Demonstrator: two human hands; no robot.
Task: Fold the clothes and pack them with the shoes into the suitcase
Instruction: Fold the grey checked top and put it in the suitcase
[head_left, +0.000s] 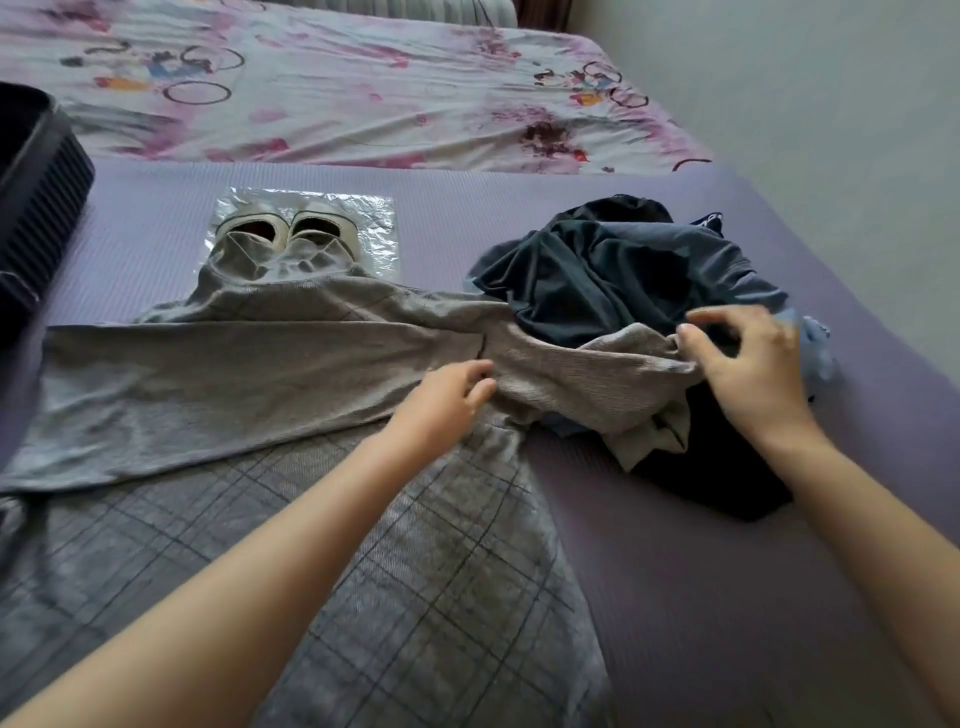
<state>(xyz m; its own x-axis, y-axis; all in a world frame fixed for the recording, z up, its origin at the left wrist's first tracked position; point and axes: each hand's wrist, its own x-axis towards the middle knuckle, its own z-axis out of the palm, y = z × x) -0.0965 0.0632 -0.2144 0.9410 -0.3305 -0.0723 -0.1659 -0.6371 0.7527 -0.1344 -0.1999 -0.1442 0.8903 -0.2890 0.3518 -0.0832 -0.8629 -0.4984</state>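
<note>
Head view looks down on a bed (363, 78) with a pink-patterned sheet, and nearer, a purple mat (675, 571) that carries everything. Spread across the mat from the near left edge is a grey checked garment (234, 374), one part laid crosswise and another running up over the toes of the shoes. To its right, touching it, sits a crumpled pile of dark clothes (613, 270), with one end of the grey garment draped over the pile's near side. At the far left edge stands the dark ribbed suitcase (41, 176), only partly in view and well apart from the pile. A pair of pale shoes (283, 228) lies side by side on a clear plastic bag (374, 223) beyond the garment. The left hand (447, 400) rests at the garment's middle, fingers curled down and pinching the grey cloth. The right hand (748, 364) is over the draped end, fingers parted and fairly straight, thumb touching the fabric's edge.
</note>
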